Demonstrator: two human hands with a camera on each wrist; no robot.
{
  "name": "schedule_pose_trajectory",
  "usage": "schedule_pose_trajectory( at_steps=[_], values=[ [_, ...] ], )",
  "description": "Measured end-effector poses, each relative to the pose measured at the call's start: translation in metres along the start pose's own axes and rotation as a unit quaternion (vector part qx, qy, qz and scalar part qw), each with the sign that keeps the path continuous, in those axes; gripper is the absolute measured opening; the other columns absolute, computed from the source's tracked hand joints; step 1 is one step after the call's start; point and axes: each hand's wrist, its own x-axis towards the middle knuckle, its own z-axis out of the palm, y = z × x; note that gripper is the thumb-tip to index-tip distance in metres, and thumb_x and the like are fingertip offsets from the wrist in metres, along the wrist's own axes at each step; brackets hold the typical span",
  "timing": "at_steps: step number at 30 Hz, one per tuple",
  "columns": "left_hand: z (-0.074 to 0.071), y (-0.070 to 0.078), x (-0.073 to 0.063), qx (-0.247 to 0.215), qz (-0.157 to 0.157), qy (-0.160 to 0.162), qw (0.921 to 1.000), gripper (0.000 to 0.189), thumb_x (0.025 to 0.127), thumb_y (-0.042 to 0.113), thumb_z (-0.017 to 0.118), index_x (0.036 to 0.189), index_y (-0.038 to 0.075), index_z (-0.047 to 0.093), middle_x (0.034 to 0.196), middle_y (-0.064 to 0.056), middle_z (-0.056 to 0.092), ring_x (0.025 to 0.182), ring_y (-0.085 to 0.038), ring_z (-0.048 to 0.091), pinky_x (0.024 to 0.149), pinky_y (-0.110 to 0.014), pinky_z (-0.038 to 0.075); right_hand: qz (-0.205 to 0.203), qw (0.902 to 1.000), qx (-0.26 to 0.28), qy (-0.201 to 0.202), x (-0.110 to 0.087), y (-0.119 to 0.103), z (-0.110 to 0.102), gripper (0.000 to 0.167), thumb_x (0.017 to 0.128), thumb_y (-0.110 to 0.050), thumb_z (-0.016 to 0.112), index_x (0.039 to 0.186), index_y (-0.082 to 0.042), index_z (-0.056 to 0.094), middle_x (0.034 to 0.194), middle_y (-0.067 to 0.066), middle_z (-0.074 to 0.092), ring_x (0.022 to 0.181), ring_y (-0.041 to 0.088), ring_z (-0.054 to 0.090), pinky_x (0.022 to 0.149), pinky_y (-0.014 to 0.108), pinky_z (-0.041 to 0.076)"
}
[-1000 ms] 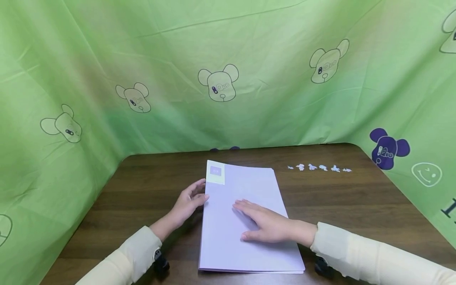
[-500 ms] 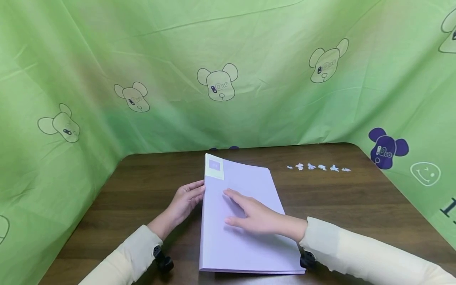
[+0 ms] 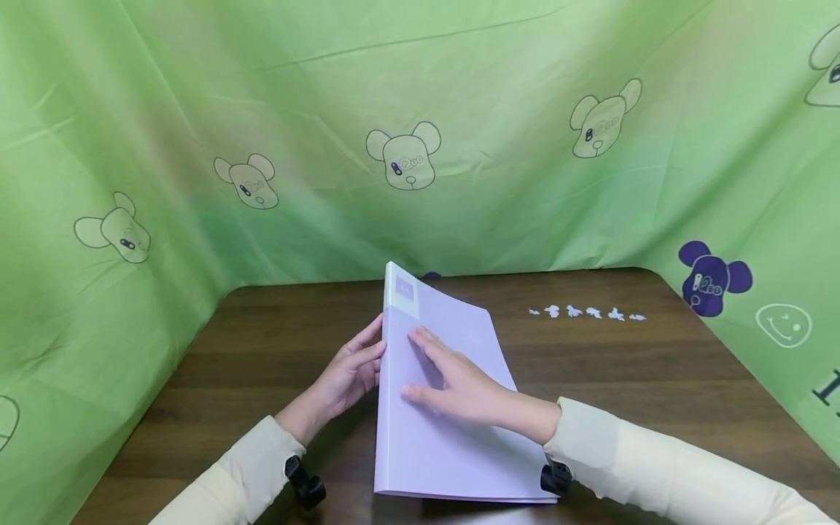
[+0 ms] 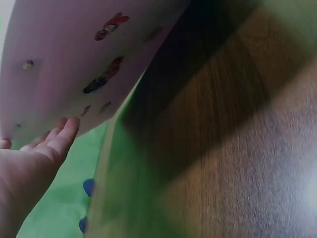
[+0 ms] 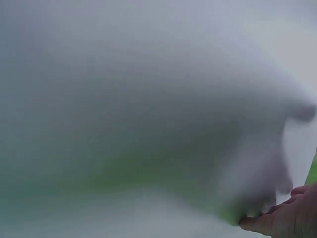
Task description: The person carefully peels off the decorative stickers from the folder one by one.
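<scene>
A lilac folder (image 3: 459, 445) with a pale label at its upper left stands tilted on the table, its spine side raised and its right side low. At the spine my left hand (image 3: 348, 375) holds the folder, thumb by the edge and fingers behind. The left wrist view shows the left hand's fingers (image 4: 63, 136) against the folder's underside (image 4: 59, 29), which bears small coloured cartoon figures. My right hand (image 3: 462, 386) lies across the front cover, its fingers spread. Close up in the right wrist view, the right hand (image 5: 292, 218) touches the pale cover.
On the brown wooden table (image 3: 275, 350), several small bluish-white cutouts (image 3: 574, 311) lie in a row at the back right. A green cloth (image 3: 315, 87) printed with bear-like heads hangs behind and along both sides.
The folder's spine side has risen from lying nearly flat, and its spine faces more into view. My left hand has reached behind the edge; my right has slid left along the cover.
</scene>
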Motion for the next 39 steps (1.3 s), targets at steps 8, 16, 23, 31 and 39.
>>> schedule_pose_trajectory(
  at_steps=[8, 16, 23, 31, 39],
  values=[
    [0.016, 0.0, -0.001, 0.008, 0.028, -0.065, 0.9975, 0.064, 0.102, 0.012, 0.047, 0.156, 0.028, 0.018, 0.149, -0.005, 0.039, 0.112, -0.017, 0.058, 0.091, -0.034, 0.048, 0.004, 0.9993, 0.024, 0.028, -0.002, -0.016, -0.014, 0.08, 0.094, -0.038, 0.063, 0.155, -0.007, 0.023, 0.159, 0.01, 0.019, 0.144, 0.024, 0.021, 0.113, 0.045, 0.023],
    [0.037, 0.002, 0.006, 0.02, 0.074, -0.122, 0.9895, 0.073, 0.101, 0.021, 0.053, 0.157, 0.032, 0.007, 0.16, -0.008, 0.012, 0.122, -0.015, 0.048, 0.098, -0.031, 0.041, -0.021, 0.9943, 0.098, 0.037, -0.006, -0.029, -0.036, 0.077, 0.094, -0.036, 0.063, 0.154, -0.008, 0.023, 0.155, 0.016, 0.029, 0.137, 0.036, 0.034, 0.104, 0.056, 0.034],
    [0.064, 0.007, 0.011, 0.049, 0.125, -0.118, 0.9839, 0.084, 0.094, 0.038, 0.062, 0.157, 0.03, 0.006, 0.162, -0.002, 0.006, 0.129, -0.015, 0.039, 0.101, -0.03, 0.04, -0.05, 0.985, 0.156, 0.055, -0.011, -0.039, -0.052, 0.086, 0.09, -0.041, 0.068, 0.155, -0.008, 0.022, 0.156, 0.015, 0.028, 0.139, 0.029, 0.033, 0.106, 0.05, 0.034],
    [0.091, 0.014, 0.015, 0.097, 0.175, -0.082, 0.9763, 0.091, 0.086, 0.051, 0.063, 0.156, 0.022, 0.013, 0.161, -0.002, 0.014, 0.122, -0.009, 0.047, 0.095, -0.026, 0.045, -0.093, 0.9683, 0.22, 0.074, -0.017, -0.049, -0.07, 0.089, 0.089, -0.04, 0.071, 0.155, -0.008, 0.021, 0.155, 0.015, 0.029, 0.14, 0.028, 0.031, 0.106, 0.043, 0.036],
    [0.1, 0.016, 0.02, 0.194, 0.257, -0.099, 0.9414, 0.083, 0.092, 0.039, 0.063, 0.154, 0.008, 0.018, 0.157, -0.009, 0.023, 0.143, -0.02, 0.023, 0.113, -0.035, 0.022, -0.083, 0.9523, 0.286, 0.067, -0.023, -0.051, -0.086, 0.075, 0.095, -0.019, 0.063, 0.156, -0.011, 0.02, 0.154, 0.015, 0.032, 0.134, 0.03, 0.04, 0.096, 0.035, 0.047]
  ],
)
